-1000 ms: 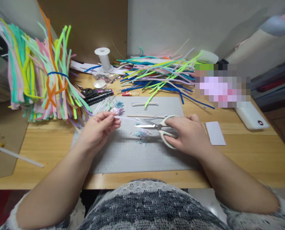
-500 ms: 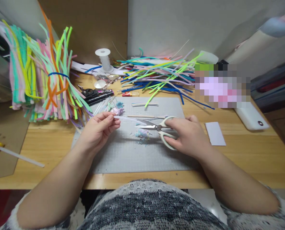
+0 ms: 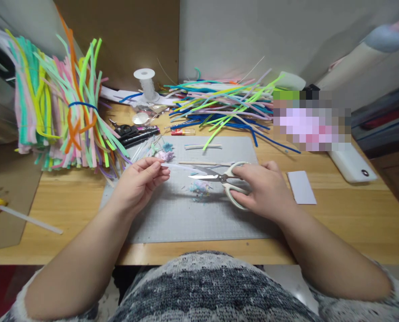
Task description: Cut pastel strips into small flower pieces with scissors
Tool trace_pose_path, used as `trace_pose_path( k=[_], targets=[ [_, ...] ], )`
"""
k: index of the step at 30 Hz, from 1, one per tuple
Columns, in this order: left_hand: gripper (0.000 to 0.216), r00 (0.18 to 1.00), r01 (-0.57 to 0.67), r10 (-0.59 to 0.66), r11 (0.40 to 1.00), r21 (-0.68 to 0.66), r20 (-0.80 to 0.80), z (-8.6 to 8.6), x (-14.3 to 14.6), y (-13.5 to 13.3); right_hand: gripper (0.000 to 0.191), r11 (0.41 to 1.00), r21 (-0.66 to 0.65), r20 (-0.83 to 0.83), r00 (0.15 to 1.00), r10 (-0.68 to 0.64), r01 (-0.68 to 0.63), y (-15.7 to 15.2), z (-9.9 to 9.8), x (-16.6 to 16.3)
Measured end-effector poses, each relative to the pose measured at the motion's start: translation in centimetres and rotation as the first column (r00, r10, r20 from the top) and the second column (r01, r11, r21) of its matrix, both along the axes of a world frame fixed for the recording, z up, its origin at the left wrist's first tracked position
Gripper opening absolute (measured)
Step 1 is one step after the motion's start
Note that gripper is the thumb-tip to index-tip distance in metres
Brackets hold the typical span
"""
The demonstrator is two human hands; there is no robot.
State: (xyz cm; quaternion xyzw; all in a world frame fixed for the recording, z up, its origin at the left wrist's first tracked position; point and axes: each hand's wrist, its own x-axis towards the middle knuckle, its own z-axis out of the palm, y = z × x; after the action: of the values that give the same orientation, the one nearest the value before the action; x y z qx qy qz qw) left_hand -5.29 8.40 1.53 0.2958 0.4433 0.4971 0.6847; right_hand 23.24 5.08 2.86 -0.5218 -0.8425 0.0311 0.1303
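My left hand (image 3: 147,179) pinches one end of a pale lilac pipe cleaner (image 3: 179,167) between thumb and fingers. The strip runs right to the blades of a pair of scissors (image 3: 208,177). My right hand (image 3: 265,188) is closed through the cream handles of these scissors, whose blades are parted and point left. Below the blades, a small heap of pastel fuzz trimmings (image 3: 200,188) lies on the grey cutting mat (image 3: 186,223). Further back on the mat rest a beige pipe cleaner (image 3: 199,163) and a short bundle of pale ones (image 3: 203,146).
A tied bundle of colourful pipe cleaners (image 3: 75,107) stands at the left, and a loose pile (image 3: 226,103) lies at the back. Near them are a white spool (image 3: 147,85), black pens (image 3: 141,137) and a small red-labelled tube (image 3: 182,132). A white card (image 3: 301,187) lies at the right.
My left hand has shifted very slightly to the right with the pipe cleaner. The right hand and scissors are almost where they were.
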Motion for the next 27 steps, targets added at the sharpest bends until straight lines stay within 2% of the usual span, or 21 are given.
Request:
trace_pose_path(
  k=[19,27],
  targets=[
    [0.022,1.000,-0.007,0.007,1.000,-0.011,-0.010,-0.12,-0.08,0.21,0.023,1.000,-0.013,-0.009,1.000,0.008,-0.008,0.00,-0.09,0.05],
    [0.024,1.000,0.003,-0.003,1.000,-0.026,-0.001,0.03,0.02,0.14,0.019,0.995,-0.092,-0.040,0.999,0.024,-0.028,0.06,-0.23,0.01]
  ],
)
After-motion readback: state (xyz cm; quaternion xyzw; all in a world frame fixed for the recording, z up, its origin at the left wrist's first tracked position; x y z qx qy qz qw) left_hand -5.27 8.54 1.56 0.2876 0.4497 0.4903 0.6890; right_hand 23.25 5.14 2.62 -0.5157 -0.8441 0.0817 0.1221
